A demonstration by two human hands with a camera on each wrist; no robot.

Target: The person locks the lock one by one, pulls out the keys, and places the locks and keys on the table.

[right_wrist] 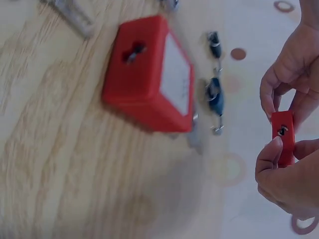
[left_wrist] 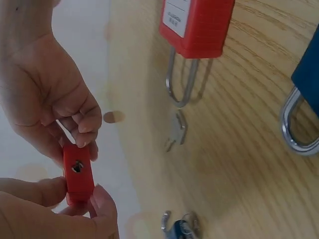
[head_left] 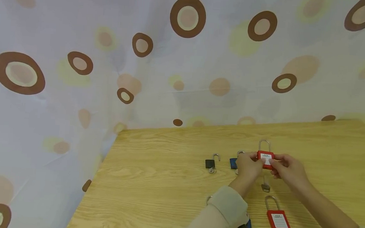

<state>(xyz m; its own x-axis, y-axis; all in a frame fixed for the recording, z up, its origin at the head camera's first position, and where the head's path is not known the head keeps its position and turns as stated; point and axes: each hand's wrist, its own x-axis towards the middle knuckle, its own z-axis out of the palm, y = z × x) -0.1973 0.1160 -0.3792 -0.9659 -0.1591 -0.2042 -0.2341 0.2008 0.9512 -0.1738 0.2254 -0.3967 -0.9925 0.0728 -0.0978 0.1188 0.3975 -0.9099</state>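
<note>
A red padlock [head_left: 265,165] with a white label is held above the table, its shackle pointing away. My left hand [head_left: 249,164] pinches its left side, and my right hand [head_left: 289,171] pinches its right side. The keyhole in the base of this padlock [left_wrist: 79,172] faces the wrist cameras, with no key in it. Below the hands, a key [head_left: 265,187] lies on the wood. Closer to me rests a second red padlock [head_left: 279,221], also labelled, its shackle away from me. In the right wrist view, its keyhole side shows on this padlock [right_wrist: 134,64].
On the wooden table [head_left: 152,182], a small black padlock [head_left: 210,164] and a blue padlock [head_left: 233,163] lie left of my hands with shackles open. Another blue padlock [head_left: 249,225] is partly hidden by my left sleeve. A patterned cloth [head_left: 205,59] hangs behind and at left.
</note>
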